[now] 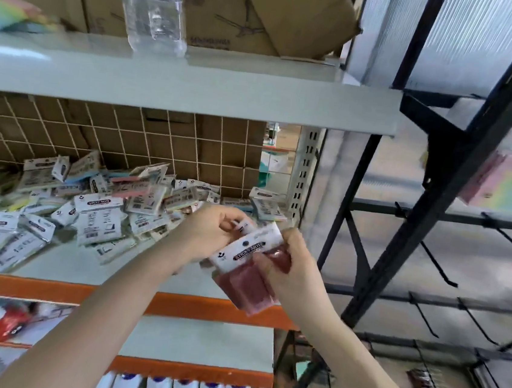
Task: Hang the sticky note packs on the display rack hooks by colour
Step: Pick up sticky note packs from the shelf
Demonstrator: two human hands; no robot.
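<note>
Both hands meet in front of the shelf edge, holding red sticky note packs (247, 275) between them. The right hand (291, 270) grips the packs from the right, thumb pressed over the red part below the white header card. The left hand (212, 236) pinches the top of the header card with curled fingers; it seems to be more than one pack stacked together, though blur makes the count unclear. Behind the hands, on the grey shelf (61, 265), lies a loose pile of sticky note packs (73, 206) in mixed colours, backed by a wire grid (122, 135) with brown cardboard behind it. To the right stands the black display rack (444, 194), its bare hooks (436, 266) pointing toward the camera, well apart from the held packs. A pastel pack (509, 176) hangs high on the rack at far right. On the upper shelf a clear plastic bottle (154, 6) stands in front of cardboard boxes (267, 11).
</note>
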